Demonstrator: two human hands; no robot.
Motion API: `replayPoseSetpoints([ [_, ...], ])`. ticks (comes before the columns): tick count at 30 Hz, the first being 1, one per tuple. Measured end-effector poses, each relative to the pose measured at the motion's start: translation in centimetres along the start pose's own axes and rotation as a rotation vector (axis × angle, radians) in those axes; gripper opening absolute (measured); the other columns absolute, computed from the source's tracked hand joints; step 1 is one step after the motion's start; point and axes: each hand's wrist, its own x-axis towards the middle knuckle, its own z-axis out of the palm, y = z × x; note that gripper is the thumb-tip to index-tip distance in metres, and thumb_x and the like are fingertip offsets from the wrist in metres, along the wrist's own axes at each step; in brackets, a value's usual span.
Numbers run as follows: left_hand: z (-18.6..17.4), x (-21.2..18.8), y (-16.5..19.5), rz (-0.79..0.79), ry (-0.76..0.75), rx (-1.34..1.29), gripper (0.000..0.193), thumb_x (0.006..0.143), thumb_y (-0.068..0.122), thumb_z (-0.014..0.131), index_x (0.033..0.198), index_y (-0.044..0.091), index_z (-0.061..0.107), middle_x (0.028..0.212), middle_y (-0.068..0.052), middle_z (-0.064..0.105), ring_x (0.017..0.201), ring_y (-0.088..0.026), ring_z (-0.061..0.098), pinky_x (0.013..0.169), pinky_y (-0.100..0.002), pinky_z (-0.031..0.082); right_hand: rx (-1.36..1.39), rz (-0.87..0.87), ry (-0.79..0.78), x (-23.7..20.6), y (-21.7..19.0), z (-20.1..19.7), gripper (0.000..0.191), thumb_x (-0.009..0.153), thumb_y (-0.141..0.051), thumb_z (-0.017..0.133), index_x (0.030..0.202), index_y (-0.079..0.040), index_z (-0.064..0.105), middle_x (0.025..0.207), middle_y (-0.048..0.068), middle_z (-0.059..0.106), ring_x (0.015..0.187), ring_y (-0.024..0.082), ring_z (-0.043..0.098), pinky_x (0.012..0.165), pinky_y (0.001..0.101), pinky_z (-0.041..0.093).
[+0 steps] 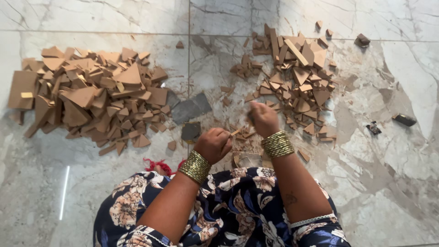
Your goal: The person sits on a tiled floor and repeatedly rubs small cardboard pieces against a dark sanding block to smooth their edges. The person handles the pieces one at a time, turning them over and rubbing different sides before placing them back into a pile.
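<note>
A thin tan sliver (236,132) sticks out of the left hand (213,144), fingers clenched around it, just in front of the flowered lap (238,206). The right hand (263,118) beside it is curled; whether it grips anything I cannot tell. Beyond lie the small scrap heap (292,77) and, leftward, the large scrap heap (91,96) on the marble floor (388,174).

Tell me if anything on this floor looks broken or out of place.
Yes: two heaps of broken brown tile shards, a large pile and a smaller one, lie scattered on the marble floor. Dark fragments lie apart at the right.
</note>
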Motion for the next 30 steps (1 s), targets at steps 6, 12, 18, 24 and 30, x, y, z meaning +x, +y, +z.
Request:
replayPoseSetpoints([
  [6, 0.0, -0.1, 0.7, 0.137, -0.006, 0.053, 0.016, 0.084, 0.022, 0.072, 0.089, 0.008, 0.065, 0.088, -0.009, 0.065, 0.083, -0.029, 0.066, 0.072, -0.042, 0.057, -0.53, 0.227, -0.434, -2.8, -4.3, 2.6, 0.051, 0.095, -0.056, 0.054, 0.107, -0.013, 0.078, 0.081, 0.009, 0.077, 0.078, 0.021, 0.073, 0.077, 0.0399, 0.059],
  [12, -1.4, 0.8, 1.2, -0.019, 0.093, -0.004, 0.015, 0.09, 0.018, 0.071, 0.092, 0.005, 0.066, 0.09, -0.011, 0.067, 0.086, -0.032, 0.067, 0.075, -0.043, 0.057, -0.857, 0.327, -0.227, -1.6, -3.3, -1.6, 0.058, 0.103, -0.061, 0.048, 0.101, -0.012, 0.081, 0.092, 0.008, 0.073, 0.085, 0.019, 0.066, 0.081, 0.0379, 0.051],
  [18, -0.7, 0.9, 2.0, -0.071, 0.088, -0.046, 0.014, 0.091, 0.017, 0.069, 0.096, 0.004, 0.069, 0.092, -0.013, 0.068, 0.087, -0.034, 0.068, 0.076, -0.044, 0.056, 0.086, -0.095, 0.035, -2.8, -3.2, 2.8, 0.041, 0.097, -0.044, 0.058, 0.103, -0.007, 0.073, 0.089, 0.008, 0.077, 0.073, 0.02, 0.07, 0.063, 0.0344, 0.058],
  [24, -0.1, 0.3, 1.5, -0.214, 0.17, -0.136, 0.016, 0.094, 0.017, 0.064, 0.095, 0.001, 0.067, 0.09, -0.014, 0.067, 0.085, -0.033, 0.067, 0.077, -0.042, 0.056, -0.455, -0.111, 0.057, -2.4, -4.4, 2.5, 0.043, 0.101, -0.045, 0.054, 0.097, -0.007, 0.076, 0.074, 0.006, 0.073, 0.064, 0.018, 0.07, 0.06, 0.0356, 0.055],
  [30, 2.8, -0.1, 1.2, -0.715, 0.265, -0.614, 0.031, 0.1, 0.023, 0.06, 0.083, 0.0, 0.071, 0.068, -0.004, 0.067, 0.062, -0.016, 0.064, 0.061, -0.031, 0.053, -0.004, -0.121, 0.232, -2.7, -4.6, 1.7, 0.04, 0.099, -0.044, 0.056, 0.094, -0.008, 0.071, 0.077, 0.004, 0.073, 0.062, 0.02, 0.068, 0.057, 0.036, 0.056],
])
